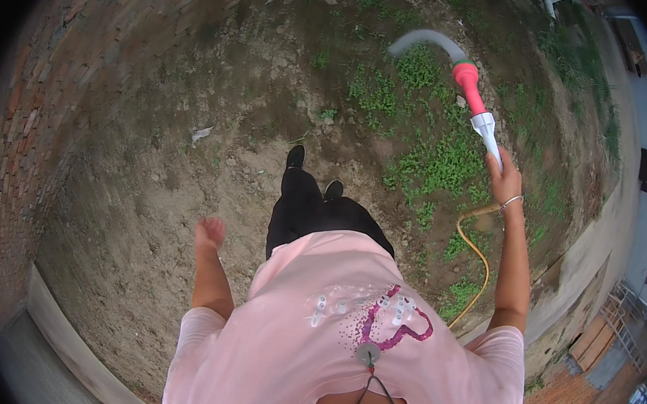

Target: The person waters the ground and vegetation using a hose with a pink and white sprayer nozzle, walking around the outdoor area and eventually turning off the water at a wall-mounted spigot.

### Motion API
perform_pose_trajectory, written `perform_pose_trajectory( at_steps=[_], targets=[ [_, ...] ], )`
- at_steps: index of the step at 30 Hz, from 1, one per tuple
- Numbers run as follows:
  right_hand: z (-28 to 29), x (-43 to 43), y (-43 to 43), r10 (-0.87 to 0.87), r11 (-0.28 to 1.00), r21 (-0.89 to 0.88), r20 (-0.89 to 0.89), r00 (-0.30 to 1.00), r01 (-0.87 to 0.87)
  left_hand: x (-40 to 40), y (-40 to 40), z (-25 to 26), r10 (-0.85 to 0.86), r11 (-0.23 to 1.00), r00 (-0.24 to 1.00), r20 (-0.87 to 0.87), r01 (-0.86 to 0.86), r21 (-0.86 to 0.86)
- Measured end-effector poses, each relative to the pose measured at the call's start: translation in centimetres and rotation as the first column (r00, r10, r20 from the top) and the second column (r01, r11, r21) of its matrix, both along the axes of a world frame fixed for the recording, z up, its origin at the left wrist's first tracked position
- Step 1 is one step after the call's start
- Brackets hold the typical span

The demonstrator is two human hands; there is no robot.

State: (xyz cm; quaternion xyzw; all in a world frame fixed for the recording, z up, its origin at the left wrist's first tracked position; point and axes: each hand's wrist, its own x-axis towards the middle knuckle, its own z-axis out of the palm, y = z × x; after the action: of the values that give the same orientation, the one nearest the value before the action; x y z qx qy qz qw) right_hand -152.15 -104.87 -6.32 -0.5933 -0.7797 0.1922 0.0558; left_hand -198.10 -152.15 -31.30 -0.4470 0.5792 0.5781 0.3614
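Note:
My right hand (505, 178) grips the white handle of a hose spray wand (485, 130) with a pink neck and head. A curved spray of water (430, 37) leaves the head and arcs to the left over low green plants (418, 68). From the handle end a yellow hose (484, 261) hangs beside my right forearm and runs down past my side. My left hand (211, 232) is held out over bare soil (145, 231) and has nothing in it; motion blurs its fingers.
A brick wall (34, 115) rises along the left. Concrete edging borders the plot at lower left (81, 348) and right (575, 255). More leafy plants (444, 161) grow right of my black shoes (296, 157). A pale scrap (201, 133) lies on the soil. Wooden boards (596, 345) lie at far right.

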Motion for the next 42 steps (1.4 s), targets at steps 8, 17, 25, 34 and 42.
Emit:
perform_pose_trajectory(
  at_steps=[8,17,25,34,42],
  targets=[
    [2.2,-3.3,2.0,-0.074,0.985,0.151,-0.076,0.994,0.085,-9.2,9.4,1.0,-0.105,0.974,0.985,-0.139,0.130,0.186],
    [1.5,-6.1,2.4,-0.038,0.981,0.188,-0.102,0.994,0.057,-11.9,12.6,0.2,-0.165,0.955,0.980,-0.112,0.187,0.232],
    [2.0,-8.4,1.7,0.024,0.993,0.121,-0.116,0.993,-0.010,-11.5,10.5,0.0,-0.123,0.981,0.987,-0.105,0.137,0.135],
    [1.3,-8.0,2.1,0.069,0.991,0.123,-0.175,0.982,-0.047,-11.3,9.4,-0.8,-0.084,0.983,0.993,-0.084,0.096,0.157],
    [2.2,-8.7,1.8,0.106,0.987,0.137,-0.191,0.976,-0.080,-10.5,8.7,-0.8,-0.074,0.986,0.995,-0.064,0.082,0.148]
  ],
)
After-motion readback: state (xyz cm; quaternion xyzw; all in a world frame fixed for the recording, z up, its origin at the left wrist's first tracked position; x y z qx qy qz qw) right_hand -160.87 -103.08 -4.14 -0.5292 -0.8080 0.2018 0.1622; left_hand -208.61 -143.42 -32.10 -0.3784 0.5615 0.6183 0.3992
